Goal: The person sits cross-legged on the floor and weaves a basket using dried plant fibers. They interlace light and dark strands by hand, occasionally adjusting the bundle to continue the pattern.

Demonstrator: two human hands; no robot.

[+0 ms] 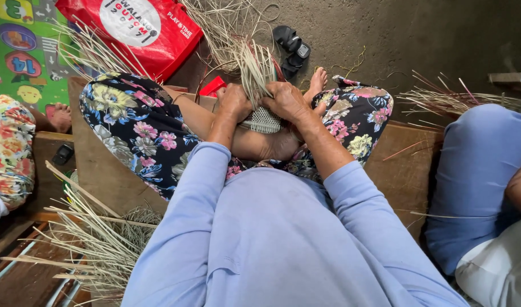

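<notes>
Over crossed legs, both hands grip woven straw work (261, 118).

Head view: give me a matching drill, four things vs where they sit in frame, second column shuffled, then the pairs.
Things:
1. red bag
2. black sandals
3. woven piece
4. loose straw bundle

Places:
A. between the hands, left hand and right hand
B. bottom left
C. top left
D. top centre, on the concrete floor

Pairs: 1-C, 2-D, 3-A, 4-B

A small pale woven piece (263, 120) — tight checkered weave — sits just below the fingers; its loose straw strips (256, 68) fan upward between and beyond them.
</notes>
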